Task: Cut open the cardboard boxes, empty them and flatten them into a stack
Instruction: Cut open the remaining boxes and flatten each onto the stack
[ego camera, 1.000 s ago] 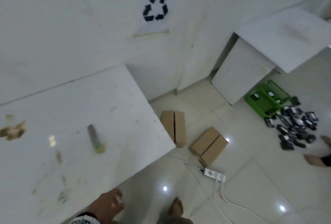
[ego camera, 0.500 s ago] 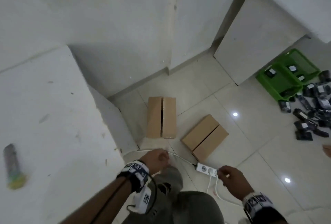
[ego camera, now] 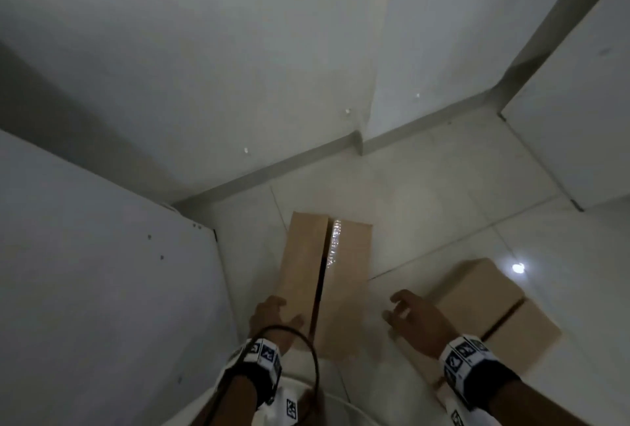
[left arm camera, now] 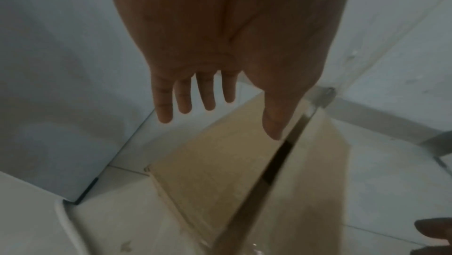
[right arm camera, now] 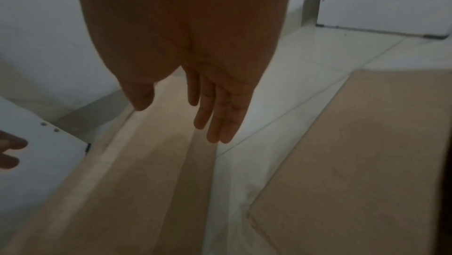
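**Both hands reach for the nearer box**

Pale glossy floor tiles (ego camera: 426,187) fill the lower half of the head view, meeting a white wall at a grey skirting. Two brown cardboard boxes lie on them. The long brown cardboard box (ego camera: 327,275) sits at lower centre, its top flaps parted along a dark seam with something shiny showing in the gap. The second brown cardboard box (ego camera: 491,316) lies at lower right, just beside it, flaps closed.

The left hand (ego camera: 272,320) hovers at the long box's near left corner, fingers straight and spread, holding nothing; whether it touches the flap I cannot tell. The right hand (ego camera: 416,320) hangs between the two boxes, fingers loosely extended, empty.

To do this well, both hands should probably take opposite sides low down, keeping the parted flaps level so the contents do not spill.

Half a second ago the hands were by a white power strip, short of the boxes; now the view has dropped close over them, and the strip, green crate and counter top are out of frame.
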Available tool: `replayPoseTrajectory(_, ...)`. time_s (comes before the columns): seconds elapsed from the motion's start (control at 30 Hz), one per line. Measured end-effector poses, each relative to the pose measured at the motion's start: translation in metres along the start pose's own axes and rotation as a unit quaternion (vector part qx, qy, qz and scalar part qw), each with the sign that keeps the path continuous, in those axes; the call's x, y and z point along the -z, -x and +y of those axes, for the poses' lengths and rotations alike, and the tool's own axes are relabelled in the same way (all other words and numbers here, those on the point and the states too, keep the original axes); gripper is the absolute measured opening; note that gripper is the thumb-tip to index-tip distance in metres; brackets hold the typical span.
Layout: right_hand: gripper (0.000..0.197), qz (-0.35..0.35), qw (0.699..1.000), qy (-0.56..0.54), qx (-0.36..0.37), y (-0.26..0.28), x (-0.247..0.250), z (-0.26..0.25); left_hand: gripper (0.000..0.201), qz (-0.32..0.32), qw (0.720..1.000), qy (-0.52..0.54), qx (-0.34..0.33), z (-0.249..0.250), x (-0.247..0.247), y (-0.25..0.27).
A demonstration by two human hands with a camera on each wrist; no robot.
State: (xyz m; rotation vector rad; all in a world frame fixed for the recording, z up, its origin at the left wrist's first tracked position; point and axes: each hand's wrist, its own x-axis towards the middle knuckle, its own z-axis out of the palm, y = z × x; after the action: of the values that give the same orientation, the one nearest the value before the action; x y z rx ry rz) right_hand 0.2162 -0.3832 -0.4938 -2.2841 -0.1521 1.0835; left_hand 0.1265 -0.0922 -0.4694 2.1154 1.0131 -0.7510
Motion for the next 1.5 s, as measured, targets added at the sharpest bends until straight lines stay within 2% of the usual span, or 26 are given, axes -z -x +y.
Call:
replayPoseTrajectory(0.1,0.072,-0.026,0.997,-0.03,-0.065,-0.064,-0.046,0.014,0.104,-0.001,0.998,-0.046,0.05,-0.028,-0.025,-0.062)
replayPoseTrajectory(0.17,0.098,-0.055,0.985,-0.105,-0.124,-0.095,-0.081,0.016,0.137,-0.052,0.995,-0.047,0.07,-0.044,-0.038,-0.089)
replayPoseTrajectory(0.2,0.105,-0.064,0.977,-0.142,-0.144,-0.107,-0.097,0.017,0.143,-0.085,0.993,-0.037,0.074,-0.05,-0.043,-0.099)
replayPoseTrajectory(0.27,0.101,-0.05,0.965,-0.2,-0.16,-0.122,-0.114,0.009,0.133,-0.101,0.992,-0.011,0.078,-0.054,-0.05,-0.114)
replayPoseTrajectory(0.33,0.09,0.01,0.954,-0.255,-0.155,-0.128,-0.11,-0.007,0.122,-0.046,0.996,0.032,0.076,-0.041,-0.047,-0.117)
replayPoseTrajectory(0.4,0.082,0.079,0.941,-0.301,-0.129,-0.126,-0.086,-0.029,0.121,0.023,0.994,0.086,0.06,-0.013,-0.033,-0.11)
replayPoseTrajectory(0.47,0.082,0.127,0.932,-0.325,-0.094,-0.11,-0.048,-0.059,0.124,0.073,0.987,0.139,0.031,0.023,-0.011,-0.092)
replayPoseTrajectory(0.53,0.082,0.157,0.929,-0.331,-0.055,-0.087,-0.004,-0.089,0.125,0.122,0.978,0.171,-0.004,0.059,0.016,-0.065)
replayPoseTrajectory(0.63,0.082,0.177,0.927,-0.33,-0.005,-0.038,0.068,-0.141,0.115,0.172,0.963,0.204,-0.048,0.108,0.069,-0.006)
replayPoseTrajectory(0.73,0.068,0.165,0.924,-0.34,0.055,0.031,0.138,-0.201,0.111,0.211,0.952,0.209,-0.078,0.147,0.135,0.074)
replayPoseTrajectory(0.83,0.054,0.133,0.914,-0.373,0.092,0.106,0.194,-0.258,0.111,0.233,0.931,0.259,-0.107,0.171,0.205,0.167)
replayPoseTrajectory(0.87,0.058,0.128,0.906,-0.391,0.096,0.135,0.209,-0.277,0.108,0.238,0.926,0.267,-0.124,0.175,0.228,0.202)
replayPoseTrajectory(0.97,0.087,0.11,0.895,-0.419,0.104,0.218,0.236,-0.331,0.101,0.243,0.912,0.281,-0.174,0.174,0.289,0.301)
replayPoseTrajectory(1.03,0.094,0.085,0.898,-0.418,0.106,0.267,0.241,-0.369,0.11,0.234,0.907,0.299,-0.183,0.159,0.324,0.352)
replayPoseTrajectory(1.13,0.087,0.022,0.906,-0.406,0.121,0.334,0.228,-0.433,0.116,0.224,0.902,0.313,-0.194,0.113,0.375,0.414)
replayPoseTrajectory(1.23,0.086,0.001,0.916,-0.372,0.147,0.393,0.194,-0.514,0.081,0.201,0.896,0.337,-0.207,0.044,0.429,0.466)
replayPoseTrajectory(1.27,0.091,0.006,0.924,-0.349,0.158,0.409,0.179,-0.541,0.081,0.198,0.897,0.343,-0.195,0.017,0.446,0.48)
replayPoseTrajectory(1.37,0.118,0.051,0.947,-0.233,0.214,0.452,0.119,-0.627,0.115,0.231,0.892,0.364,-0.134,-0.068,0.494,0.517)
replayPoseTrajectory(1.43,0.12,0.114,0.956,-0.084,0.258,0.472,0.064,-0.688,0.102,0.253,0.873,0.397,-0.123,-0.121,0.528,0.538)
replayPoseTrajectory(1.47,0.118,0.159,0.947,0.01,0.28,0.484,0.03,-0.718,0.093,0.259,0.867,0.406,-0.13,-0.147,0.545,0.545)
replayPoseTrajectory(1.5,0.115,0.213,0.923,0.106,0.303,0.497,-0.005,-0.747,0.089,0.257,0.861,0.415,-0.142,-0.168,0.562,0.553)
